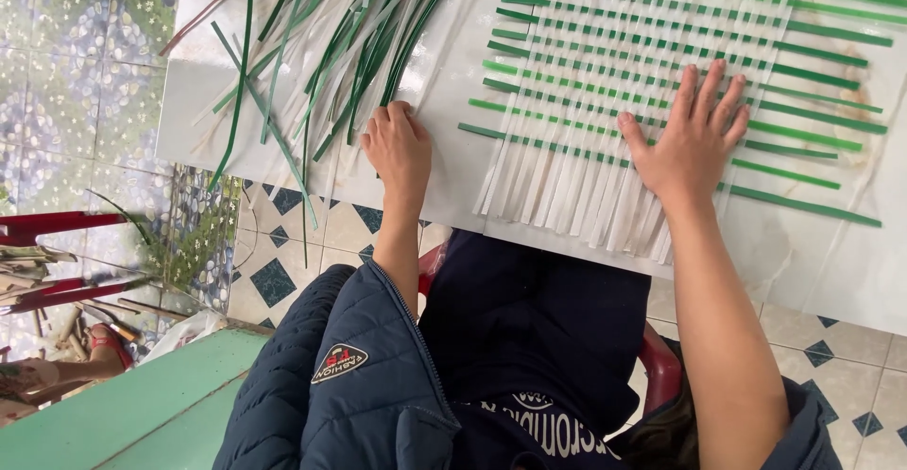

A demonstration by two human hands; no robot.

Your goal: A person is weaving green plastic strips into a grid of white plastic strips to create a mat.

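Mat [652,83] of woven strips sits upper right of frame on the white tabletop [812,262]. White strips run top-to-bottom, loose ends pointing at the near edge; green strips cross them left-to-right, slightly tilted down toward the right. Right hand [688,139] lies flat on the mat's lower part, fingers spread, gripping nothing. Left hand [399,149] rests curled on the tabletop left of the mat, fingers at the loose strip pile [350,35] in upper centre-left; grasp unclear.

head view, close, facing steeply down, single view
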